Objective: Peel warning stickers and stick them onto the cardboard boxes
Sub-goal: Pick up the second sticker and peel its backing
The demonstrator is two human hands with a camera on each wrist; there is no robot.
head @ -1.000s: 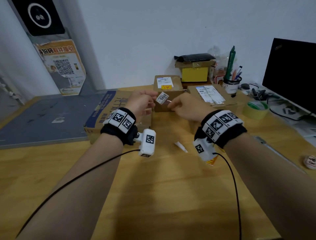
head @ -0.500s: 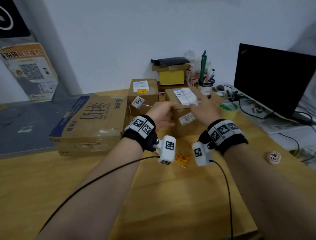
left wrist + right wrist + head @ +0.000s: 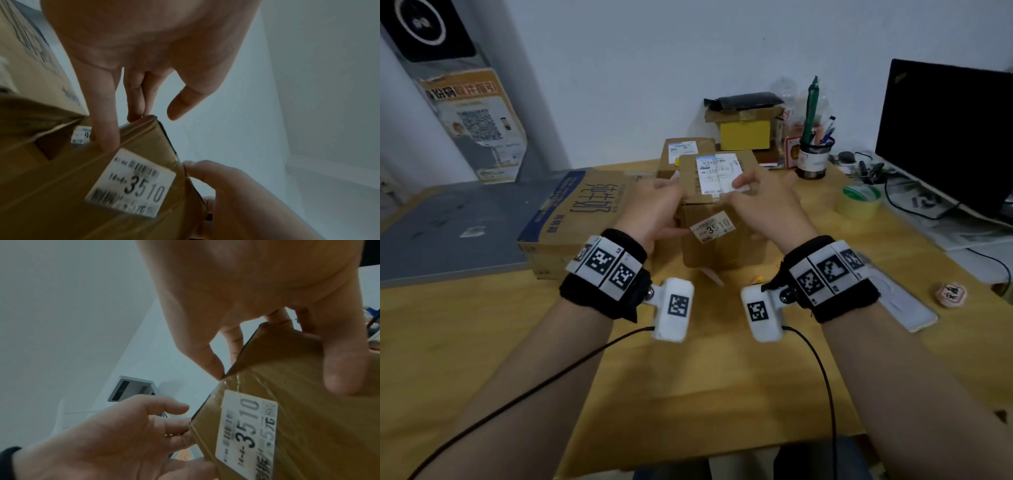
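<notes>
Spanning the scene, the wooden desk [image 3: 482,342] carried a large flat carton [image 3: 582,219] at the left and a dark monitor [image 3: 945,137] at the far right. Between them, near the middle, the small cardboard box [image 3: 722,246] was clasped from both sides, the left hand [image 3: 654,212] with fingers curled around its left edge and the right hand [image 3: 760,205] gripping its right side and top. A white label reading 3510 [image 3: 712,226] sat on the box's near face.
</notes>
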